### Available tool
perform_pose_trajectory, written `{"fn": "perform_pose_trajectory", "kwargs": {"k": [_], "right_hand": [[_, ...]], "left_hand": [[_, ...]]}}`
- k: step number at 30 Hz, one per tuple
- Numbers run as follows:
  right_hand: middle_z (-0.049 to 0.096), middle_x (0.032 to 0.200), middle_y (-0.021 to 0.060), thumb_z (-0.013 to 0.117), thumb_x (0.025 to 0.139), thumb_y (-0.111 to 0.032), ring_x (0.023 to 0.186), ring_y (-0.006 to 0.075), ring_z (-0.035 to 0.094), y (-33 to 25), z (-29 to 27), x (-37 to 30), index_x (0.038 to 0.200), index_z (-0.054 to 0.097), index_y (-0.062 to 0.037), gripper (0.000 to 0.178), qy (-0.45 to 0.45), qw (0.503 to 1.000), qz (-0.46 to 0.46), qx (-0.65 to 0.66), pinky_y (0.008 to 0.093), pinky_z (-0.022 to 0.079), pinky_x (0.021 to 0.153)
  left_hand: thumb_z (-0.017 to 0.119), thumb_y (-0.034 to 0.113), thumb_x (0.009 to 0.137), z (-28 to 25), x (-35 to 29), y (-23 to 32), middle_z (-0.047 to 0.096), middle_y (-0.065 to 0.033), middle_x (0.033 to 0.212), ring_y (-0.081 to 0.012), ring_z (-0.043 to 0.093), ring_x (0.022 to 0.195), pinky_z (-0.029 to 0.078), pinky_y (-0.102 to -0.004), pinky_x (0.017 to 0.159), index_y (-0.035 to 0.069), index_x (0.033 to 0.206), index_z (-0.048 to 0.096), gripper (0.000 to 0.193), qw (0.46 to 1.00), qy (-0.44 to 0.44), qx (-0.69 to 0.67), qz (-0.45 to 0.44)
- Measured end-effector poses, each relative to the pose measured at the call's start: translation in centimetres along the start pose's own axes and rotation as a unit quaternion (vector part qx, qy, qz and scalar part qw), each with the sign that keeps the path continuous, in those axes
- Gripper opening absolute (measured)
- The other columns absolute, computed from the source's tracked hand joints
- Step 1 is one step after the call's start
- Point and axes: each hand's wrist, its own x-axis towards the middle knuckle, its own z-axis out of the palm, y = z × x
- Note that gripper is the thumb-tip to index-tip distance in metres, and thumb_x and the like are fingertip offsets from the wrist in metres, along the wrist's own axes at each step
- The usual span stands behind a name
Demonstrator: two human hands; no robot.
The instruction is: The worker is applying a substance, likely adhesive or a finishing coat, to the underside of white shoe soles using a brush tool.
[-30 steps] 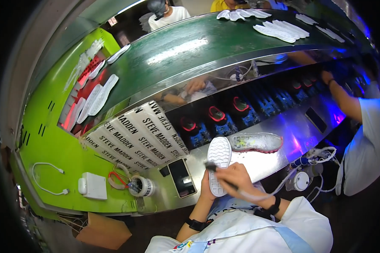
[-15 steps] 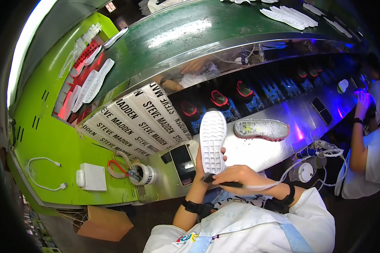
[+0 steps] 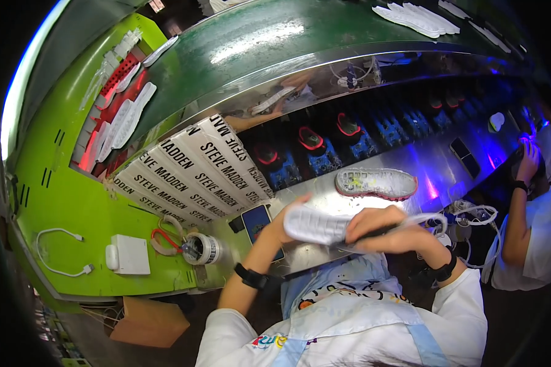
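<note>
A white shoe sole (image 3: 315, 227), smeared by motion, is held sideways in front of me over the near edge of the metal bench. My left hand (image 3: 281, 223) grips its left end. At the sole's right end is my right hand (image 3: 382, 229), closed round a dark-handled brush that is mostly hidden, with a pale hose trailing off to the right. Just beyond, a second shoe sole (image 3: 376, 183), pale with a reddish rim and yellowish marks inside, lies on the bench.
Behind the bench, shoe parts with red-lit rims (image 3: 311, 138) sit on a dark conveyor. A printed carton panel (image 3: 196, 171), a phone (image 3: 257, 221), a tape roll (image 3: 211, 249) and a white box (image 3: 130, 255) are at left. At right a co-worker's arm (image 3: 520, 208) reaches over the bench.
The white sole has turned from upright to sideways and come lower. My right hand has moved right and up, to the sole's end; my left wrist has swung left.
</note>
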Motion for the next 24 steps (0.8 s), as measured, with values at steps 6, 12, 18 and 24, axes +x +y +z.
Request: {"fn": "perform_pose_trajectory", "kwargs": {"k": [6,12,18,24], "right_hand": [[0.067,0.089,0.0052,0.066,0.077,-0.003,0.079,0.0083,0.06,0.1,3.1,1.4,0.098,0.068,-0.0007,0.021,0.209,0.965,0.106,0.119,0.0227,0.047,0.074],[0.063,0.081,0.011,0.067,0.066,-0.004,0.076,0.0249,0.059,2.4,6.5,3.1,0.09,0.067,-0.0041,0.024,0.216,0.929,-0.148,-0.263,0.0362,0.043,0.08],[0.066,0.085,0.0119,0.065,0.077,-0.008,0.078,0.0245,0.063,1.0,5.5,2.8,0.092,0.067,-0.0028,0.016,0.2,0.942,-0.125,-0.239,0.0339,0.046,0.074],[0.067,0.08,0.008,0.059,0.085,-0.01,0.071,0.0107,0.063,1.5,5.5,2.1,0.092,0.065,0.001,0.014,0.109,0.993,0.043,0.02,0.0248,0.05,0.064]], "left_hand": [[0.034,0.036,0.093,3.2,2.9,-4.9,0.045,-0.0209,0.131,-0.0365,0.046,0.118,0.035,-0.0463,0.102,0.009,0.137,0.034,0.052,0.93,0.02,-0.113,0.351],[0.041,0.037,0.089,2.8,5.1,-6.1,0.037,-0.0207,0.136,-0.0287,0.049,0.104,0.04,-0.0448,0.094,0.006,0.138,0.03,0.059,0.892,-0.119,-0.211,0.383],[0.044,0.037,0.087,2.7,4.8,-4.6,0.039,-0.0192,0.135,-0.0273,0.049,0.107,0.042,-0.0389,0.09,0.004,0.139,0.028,0.063,0.884,-0.077,-0.2,0.415],[0.045,0.036,0.084,4.1,4.1,-3.5,0.041,-0.0194,0.134,-0.027,0.05,0.104,0.047,-0.0389,0.083,0.0,0.138,0.029,0.067,0.898,-0.073,-0.193,0.388]]}}
